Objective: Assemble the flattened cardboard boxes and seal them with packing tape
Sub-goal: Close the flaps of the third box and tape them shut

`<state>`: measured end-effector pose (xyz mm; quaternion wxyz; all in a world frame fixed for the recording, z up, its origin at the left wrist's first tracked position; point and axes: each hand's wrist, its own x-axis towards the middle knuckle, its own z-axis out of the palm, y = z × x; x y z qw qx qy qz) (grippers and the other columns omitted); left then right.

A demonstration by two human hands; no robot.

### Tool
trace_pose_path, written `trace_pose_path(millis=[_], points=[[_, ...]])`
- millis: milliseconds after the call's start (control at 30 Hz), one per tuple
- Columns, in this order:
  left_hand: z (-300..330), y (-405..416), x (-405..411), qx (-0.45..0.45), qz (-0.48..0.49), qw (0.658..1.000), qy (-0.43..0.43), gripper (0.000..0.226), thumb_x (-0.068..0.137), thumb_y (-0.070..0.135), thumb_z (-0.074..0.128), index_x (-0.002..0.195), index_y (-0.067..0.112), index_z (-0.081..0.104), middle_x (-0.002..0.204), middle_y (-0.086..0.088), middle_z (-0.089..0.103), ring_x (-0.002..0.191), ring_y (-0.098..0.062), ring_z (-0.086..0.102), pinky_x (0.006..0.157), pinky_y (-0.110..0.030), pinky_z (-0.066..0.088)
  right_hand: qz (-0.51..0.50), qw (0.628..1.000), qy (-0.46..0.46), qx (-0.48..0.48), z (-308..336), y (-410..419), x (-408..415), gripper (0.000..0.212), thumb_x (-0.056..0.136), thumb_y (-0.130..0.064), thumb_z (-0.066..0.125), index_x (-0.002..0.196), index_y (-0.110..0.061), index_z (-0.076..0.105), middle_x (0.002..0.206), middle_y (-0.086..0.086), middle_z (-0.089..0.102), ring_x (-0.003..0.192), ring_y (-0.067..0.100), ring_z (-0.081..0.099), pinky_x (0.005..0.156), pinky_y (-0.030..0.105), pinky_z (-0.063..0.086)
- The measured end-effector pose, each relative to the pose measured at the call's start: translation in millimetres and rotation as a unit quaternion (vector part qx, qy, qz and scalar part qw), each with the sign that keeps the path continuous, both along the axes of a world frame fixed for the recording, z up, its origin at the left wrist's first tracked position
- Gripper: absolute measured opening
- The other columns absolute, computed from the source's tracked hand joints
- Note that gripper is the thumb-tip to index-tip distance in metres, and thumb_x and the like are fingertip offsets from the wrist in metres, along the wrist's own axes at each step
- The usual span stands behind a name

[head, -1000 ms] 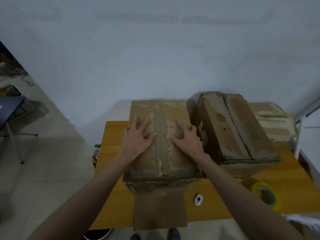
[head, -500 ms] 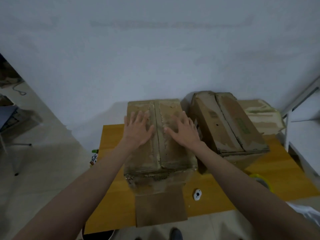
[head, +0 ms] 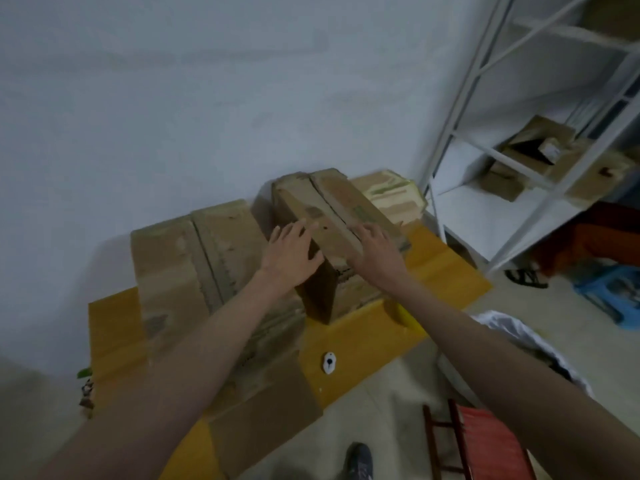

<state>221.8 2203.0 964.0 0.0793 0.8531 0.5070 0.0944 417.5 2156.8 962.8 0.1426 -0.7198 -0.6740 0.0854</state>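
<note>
Reaching forward, both hands lie flat, fingers spread, on the right-hand box; left hand, right hand. Its long axis runs away from them; neither hand is nearer.

Matt brown cardboard box with rough, torn paper skin along its seam, second box equally worn corrugated cardboard, smooth yellow tabletop, white painted metal shelving, glossy white plastic cutter, crinkled white plastic bag
</note>
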Motion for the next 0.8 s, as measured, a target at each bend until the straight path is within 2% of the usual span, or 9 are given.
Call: trace_pose_path(millis=[200,333,467,600,733,800], points=[[-33.5,-28.3,105.0,-0.016,-0.054,0.998,0.005,0.058,0.099,0.043,0.046,0.151,0.02,0.034,0.153,-0.006,0.039,0.139,-0.028,0.039,0.121,-0.046,0.024,-0.066,0.997,-0.013,-0.036,-32.4,-40.1,97.4,0.064,0.093,-0.033,0.062,0.149,-0.027,0.033,0.152,0.008,0.033,0.136,0.034,0.038,0.102,0.05,0.045],[-82.4,-42.0,153.6,-0.059,-0.053,0.997,-0.011,0.06,0.099,0.043,0.048,0.152,0.021,0.033,0.154,-0.003,0.038,0.138,-0.026,0.041,0.115,-0.044,0.034,-0.073,0.994,-0.02,-0.075,-69.9,-55.8,156.2,0.063,0.094,-0.033,0.06,0.15,-0.028,0.032,0.152,0.008,0.033,0.136,0.033,0.037,0.104,0.047,0.043],[-141.0,-55.3,192.7,-0.097,-0.041,0.994,-0.001,0.054,0.1,0.037,0.047,0.149,0.019,0.037,0.149,0.0,0.042,0.133,-0.023,0.045,0.105,-0.04,0.043,-0.056,0.993,-0.011,-0.1,-117.1,-56.5,204.0,0.062,0.093,-0.029,0.06,0.149,-0.025,0.034,0.149,0.008,0.036,0.134,0.033,0.039,0.099,0.049,0.046],[-196.6,-58.7,224.3,-0.152,0.02,0.988,-0.007,0.057,0.096,0.04,0.051,0.149,0.024,0.037,0.152,0.003,0.037,0.133,-0.026,0.046,0.104,-0.047,0.043,-0.019,0.992,-0.009,-0.125,-171.8,-47.5,237.9,0.061,0.093,-0.027,0.06,0.148,-0.021,0.036,0.148,0.007,0.04,0.133,0.032,0.04,0.1,0.046,0.044],[-235.0,-55.5,243.2,-0.142,0.047,0.989,0.009,0.059,0.097,0.038,0.051,0.151,0.023,0.034,0.159,0.003,0.029,0.138,-0.026,0.041,0.108,-0.042,0.036,0.03,0.985,-0.028,-0.17,-222.7,-36.1,254.1,0.061,0.087,-0.029,0.066,0.142,-0.016,0.044,0.142,0.007,0.048,0.133,0.029,0.04,0.101,0.042,0.041],[-248.1,-55.6,247.9,-0.14,0.053,0.989,0.008,0.057,0.097,0.036,0.05,0.151,0.024,0.035,0.156,0.0,0.034,0.135,-0.027,0.044,0.105,-0.04,0.037,0.064,0.977,-0.07,-0.19,-245.6,-31.6,255.8,0.061,0.086,-0.034,0.069,0.141,-0.017,0.047,0.145,0.007,0.047,0.138,0.028,0.036,0.106,0.04,0.036]])
